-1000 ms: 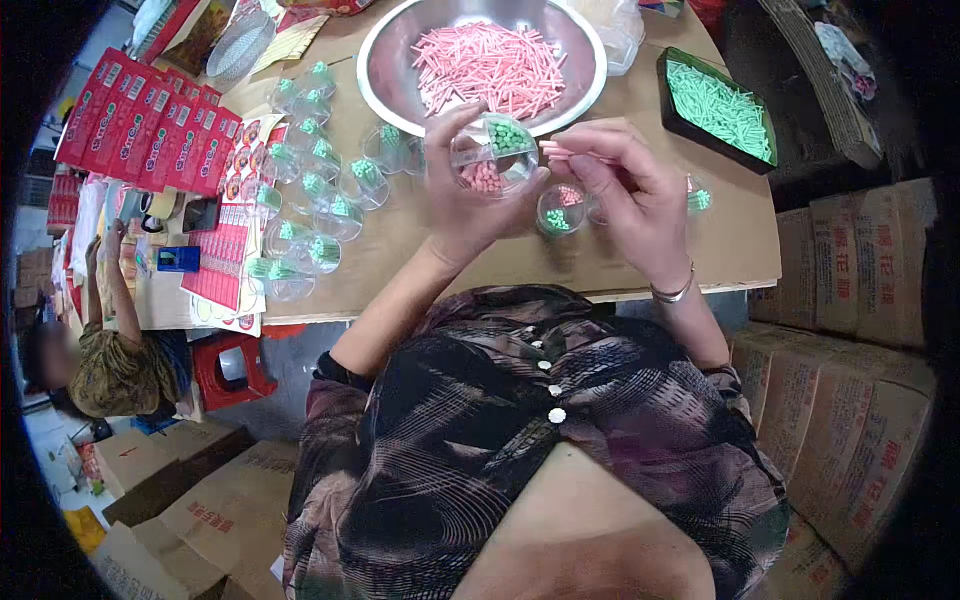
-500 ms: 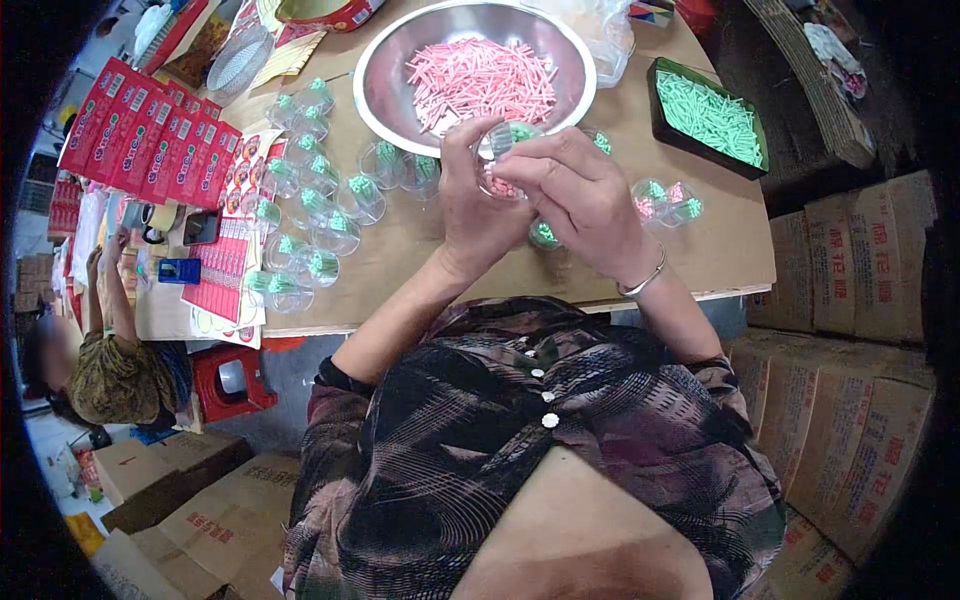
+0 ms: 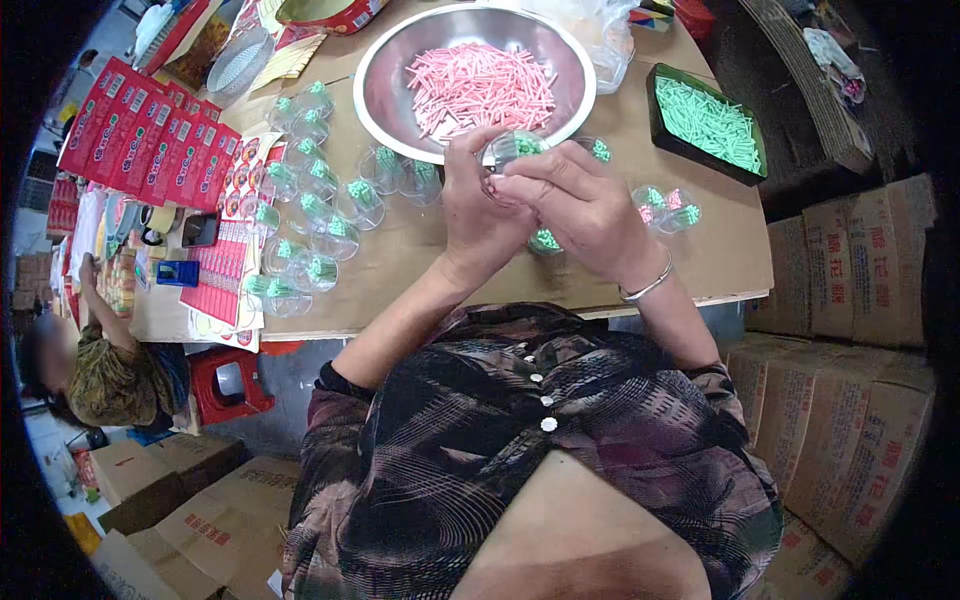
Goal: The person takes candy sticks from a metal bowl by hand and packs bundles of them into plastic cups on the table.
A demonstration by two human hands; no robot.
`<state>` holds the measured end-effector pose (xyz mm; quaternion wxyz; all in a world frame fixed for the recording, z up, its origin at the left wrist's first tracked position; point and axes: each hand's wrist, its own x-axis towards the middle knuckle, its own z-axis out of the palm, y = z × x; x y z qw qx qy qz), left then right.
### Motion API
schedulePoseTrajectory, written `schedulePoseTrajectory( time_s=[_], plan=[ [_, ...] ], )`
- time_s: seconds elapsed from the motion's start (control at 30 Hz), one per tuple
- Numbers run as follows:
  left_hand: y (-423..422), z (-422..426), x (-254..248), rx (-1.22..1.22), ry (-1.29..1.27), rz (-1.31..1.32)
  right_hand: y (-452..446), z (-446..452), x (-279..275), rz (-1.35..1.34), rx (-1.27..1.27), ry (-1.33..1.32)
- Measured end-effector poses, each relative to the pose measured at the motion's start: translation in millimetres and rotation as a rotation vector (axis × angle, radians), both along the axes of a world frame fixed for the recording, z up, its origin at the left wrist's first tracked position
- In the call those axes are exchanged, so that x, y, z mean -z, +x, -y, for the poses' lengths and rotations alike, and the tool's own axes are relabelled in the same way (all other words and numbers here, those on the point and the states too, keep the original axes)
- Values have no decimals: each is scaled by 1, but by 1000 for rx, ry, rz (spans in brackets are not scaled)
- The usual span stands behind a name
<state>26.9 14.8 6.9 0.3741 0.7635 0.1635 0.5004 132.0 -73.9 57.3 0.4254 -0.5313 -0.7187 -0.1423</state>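
Note:
In front of the steel bowl, my left hand (image 3: 482, 215) is closed around a clear plastic container (image 3: 518, 147) with green sticks inside. My right hand (image 3: 590, 212) meets it from the other side, thumb and fingertips pinched at the container's near part. Fingers cover most of that part, so what they grip there is partly hidden. Pink sticks (image 3: 480, 85) fill the steel bowl (image 3: 372, 100) just beyond my hands. Close by my right hand stands another clear container (image 3: 545, 240) holding green sticks, and further right is a cluster of containers (image 3: 667, 210) with pink and green ends showing.
Several clear containers with green sticks (image 3: 318, 205) stand on the left of the table (image 3: 400, 285). A dark tray (image 3: 660, 125) of green sticks lies right. Red printed cards (image 3: 150, 135) and a blue box (image 3: 178, 273) are further left. Another person (image 3: 120, 375) sits at left; cartons (image 3: 850, 260) are stacked right.
The held container has tilted, showing more of its green sticks, and the pink ends at its near part are now covered by my fingers. At left, the other person's arm has moved.

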Motion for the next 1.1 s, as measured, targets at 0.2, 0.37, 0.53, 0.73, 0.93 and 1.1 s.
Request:
schedulePoseTrajectory(
  time_s=[0.2, 0.37, 0.53, 0.73, 0.93, 1.1],
  plan=[
    [-2, -1, 3, -2, -5, -41, -14, 5, -11, 78, 118, -70],
    [-3, -2, 3, -25, -34, -74, -11, 6, -13, 36, 67, -112],
    [-3, -2, 4, 1, -31, -35, -7, 1, -6, 11, 46, -105],
    [-2, -2, 8, 1, -6, -18, -10, 0, -5, 29, 73, -88],
    [-2, -2, 12, 9, 17, -44, -13, 3, -10, 145, 114, -249],
    [0, 3, 19, 20, 15, -34, -11, 0, -6, 101, 109, -213]
  ],
)
